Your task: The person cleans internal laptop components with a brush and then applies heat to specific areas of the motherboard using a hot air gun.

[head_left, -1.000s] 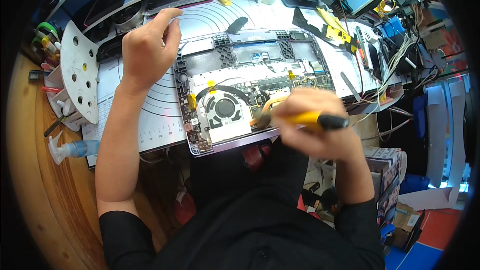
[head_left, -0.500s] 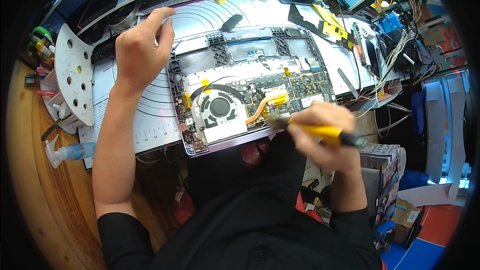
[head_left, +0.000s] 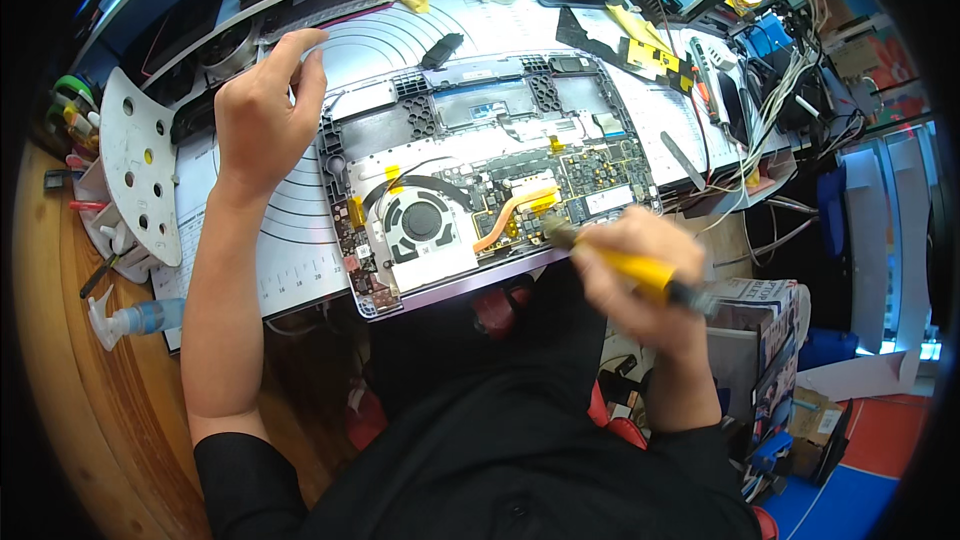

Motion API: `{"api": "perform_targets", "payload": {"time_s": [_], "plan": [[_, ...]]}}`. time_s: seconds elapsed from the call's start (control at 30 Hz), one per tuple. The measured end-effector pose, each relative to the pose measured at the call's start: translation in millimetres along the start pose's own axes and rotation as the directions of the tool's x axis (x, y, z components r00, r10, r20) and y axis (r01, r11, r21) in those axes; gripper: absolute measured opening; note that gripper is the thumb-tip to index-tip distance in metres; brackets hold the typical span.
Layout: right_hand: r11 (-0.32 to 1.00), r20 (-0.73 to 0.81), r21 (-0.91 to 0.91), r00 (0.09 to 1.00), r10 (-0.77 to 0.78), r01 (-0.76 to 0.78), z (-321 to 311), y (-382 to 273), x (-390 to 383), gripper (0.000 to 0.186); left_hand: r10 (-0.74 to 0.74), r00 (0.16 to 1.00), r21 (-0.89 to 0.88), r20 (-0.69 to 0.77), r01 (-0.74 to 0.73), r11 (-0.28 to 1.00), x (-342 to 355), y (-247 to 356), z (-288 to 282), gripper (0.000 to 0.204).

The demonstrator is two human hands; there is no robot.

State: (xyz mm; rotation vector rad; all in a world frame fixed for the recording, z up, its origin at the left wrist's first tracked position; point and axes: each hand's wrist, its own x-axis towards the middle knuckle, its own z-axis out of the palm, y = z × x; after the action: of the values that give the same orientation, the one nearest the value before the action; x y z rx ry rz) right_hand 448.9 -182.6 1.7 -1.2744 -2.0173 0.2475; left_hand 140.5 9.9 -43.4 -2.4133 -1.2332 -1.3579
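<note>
An opened laptop base [head_left: 450,285] lies in front of me with its insides bare: a round fan [head_left: 418,222], a copper heat pipe [head_left: 505,215] and a dark circuit board [head_left: 603,168]. In my right hand [head_left: 645,265] is a yellow-handled brush [head_left: 640,268], gripped aslant. Its blurred, olive-grey tip is over the board just right of the heat pipe; whether it touches cannot be made out. My left hand [head_left: 265,115] hovers by the laptop's far left corner, thumb and forefinger apart, nothing seen between them. Its other fingers are partly hidden.
A white holder with holes [head_left: 140,165] and a spray bottle [head_left: 135,318] stand at the left. Loose cables [head_left: 785,115] crowd the right side of the desk, near a flat metal strip [head_left: 683,160]. A small black piece [head_left: 442,50] lies behind the laptop.
The whole view has shifted a little. Against the laptop, the brush tip has moved right, away from the heat pipe, and its handle slopes more. My left hand stays about where it was.
</note>
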Motion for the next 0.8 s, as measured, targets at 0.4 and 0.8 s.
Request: {"api": "perform_targets", "payload": {"time_s": [0.4, 0.8], "plan": [[0.95, 0.065, 0.23, 0.977, 0.202, -0.212, 5, 4, -12, 0.018, -0.02, 1.0, 0.008, 0.015, 0.02, 1.0, -3, -3, -1, 0.017], [0.914, -0.009, -0.103, 0.92, 0.393, -0.392, -10, 34, 31, 0.008, -0.027, 1.0, 0.004, 0.006, 0.027, 1.0, -2, -3, -4, 0.017]]}}
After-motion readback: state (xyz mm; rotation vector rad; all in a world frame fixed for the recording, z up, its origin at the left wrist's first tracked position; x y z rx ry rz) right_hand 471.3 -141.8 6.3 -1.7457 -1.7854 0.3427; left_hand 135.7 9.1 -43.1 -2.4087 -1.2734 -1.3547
